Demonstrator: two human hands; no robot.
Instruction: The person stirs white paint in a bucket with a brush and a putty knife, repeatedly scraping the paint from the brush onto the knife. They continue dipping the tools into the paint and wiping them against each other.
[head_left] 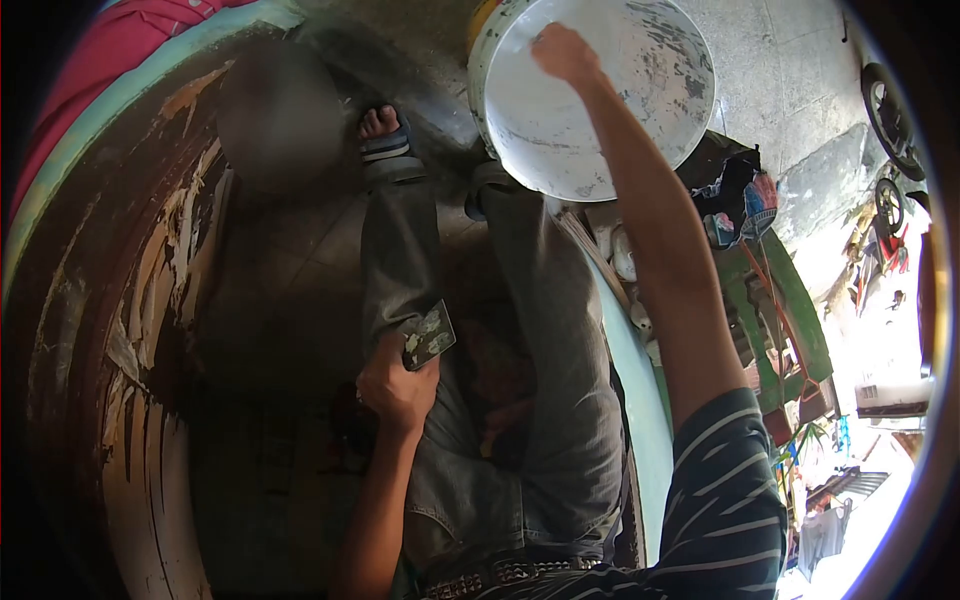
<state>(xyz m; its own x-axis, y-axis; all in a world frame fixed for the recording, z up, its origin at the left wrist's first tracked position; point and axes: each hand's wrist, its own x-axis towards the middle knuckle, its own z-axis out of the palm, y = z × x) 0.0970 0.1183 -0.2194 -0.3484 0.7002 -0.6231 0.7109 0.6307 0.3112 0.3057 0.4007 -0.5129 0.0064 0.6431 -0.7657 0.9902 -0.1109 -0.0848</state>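
My left hand [398,388] rests over my left thigh, its fingers wrapped round a thin, dark, square-edged plate [432,338] with pale and greenish smears, like a paint-spotted scraper. At the top, my right arm reaches to a big round white tub or drum-like piece [610,110]. Its pale face has grey worn patches, mostly on the right side, and its outer side looks greenish. My right hand [566,54] is closed against or just above the white face, near its upper left. Whatever it may hold is hidden by the fingers.
Peeling, splintered wood [165,250] curves along the left, with pink cloth [120,45] above it. My sandalled foot [383,135] is on the grey floor. Right of my legs are a pale blue board [640,440], a green slatted piece [800,320] and dark cloth [740,195].
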